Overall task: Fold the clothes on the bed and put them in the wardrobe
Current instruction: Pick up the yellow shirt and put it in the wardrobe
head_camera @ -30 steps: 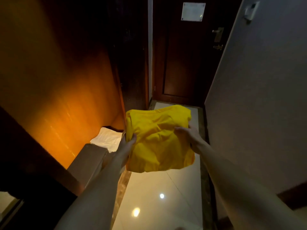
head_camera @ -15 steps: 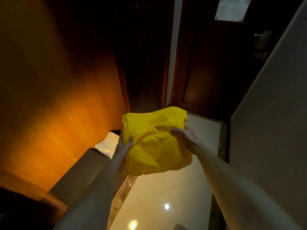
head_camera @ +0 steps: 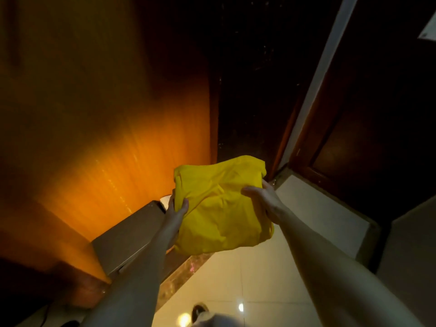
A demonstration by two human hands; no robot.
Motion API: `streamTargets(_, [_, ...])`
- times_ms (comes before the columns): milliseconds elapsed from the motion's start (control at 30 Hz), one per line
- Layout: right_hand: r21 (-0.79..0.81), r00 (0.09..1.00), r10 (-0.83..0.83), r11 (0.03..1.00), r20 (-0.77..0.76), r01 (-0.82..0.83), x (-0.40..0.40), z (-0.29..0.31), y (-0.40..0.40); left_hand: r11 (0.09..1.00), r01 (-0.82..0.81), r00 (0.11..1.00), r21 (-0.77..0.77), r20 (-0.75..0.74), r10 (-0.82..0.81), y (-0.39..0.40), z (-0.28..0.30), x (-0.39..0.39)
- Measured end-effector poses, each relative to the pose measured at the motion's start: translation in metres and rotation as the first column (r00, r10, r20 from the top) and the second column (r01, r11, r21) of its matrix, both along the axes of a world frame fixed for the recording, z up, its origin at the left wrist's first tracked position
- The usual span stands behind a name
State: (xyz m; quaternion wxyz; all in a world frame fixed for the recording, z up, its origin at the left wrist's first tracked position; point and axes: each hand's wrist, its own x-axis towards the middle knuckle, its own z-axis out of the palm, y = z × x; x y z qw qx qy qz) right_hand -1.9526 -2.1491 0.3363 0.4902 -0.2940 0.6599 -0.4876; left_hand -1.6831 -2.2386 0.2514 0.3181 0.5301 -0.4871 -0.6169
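Forearms reach forward, bare, over a pale glossy tiled floor. Left hand grips the left edge of a folded, crumpled yellow cloth garment, thumb on top; right hand clasps its right side. Beyond stand an orange-lit wooden panel and a dark wooden door.

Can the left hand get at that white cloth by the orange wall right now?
Probably not as things stand: the left hand grips the folded yellow garment together with the right hand, and the bundle covers most of the white cloth.
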Motion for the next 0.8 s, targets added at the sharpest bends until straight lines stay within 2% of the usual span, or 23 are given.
streamTargets(200, [0.034, 0.992, 0.114, 0.993, 0.049, -0.116, 0.018, -0.016, -0.1, 0.986, -0.12, 0.989, 0.114, -0.078, 0.13, -0.061, -0.017, 0.019])
streamTargets(367, [0.057, 0.974, 0.217, 0.974, 0.07, -0.221, 0.033, -0.028, -0.175, 0.97, -0.185, 0.98, 0.155, -0.044, 0.194, -0.132, -0.081, 0.044])
streamTargets(400, [0.065, 0.97, 0.231, 0.97, 0.069, -0.235, 0.035, -0.032, -0.189, 0.964, -0.202, 0.977, 0.174, -0.034, 0.211, -0.138, -0.077, 0.044])
streamTargets(533, [0.131, 0.953, 0.295, 0.944, 0.074, -0.303, 0.037, -0.059, -0.235, 0.942, -0.252, 0.964, 0.22, -0.022, 0.263, -0.153, -0.063, 0.036])
streamTargets(800, [0.256, 0.909, 0.415, 0.876, 0.029, -0.408, 0.034, -0.141, -0.324, 0.83, -0.393, 0.9, 0.397, -0.021, 0.436, -0.193, -0.12, 0.005])
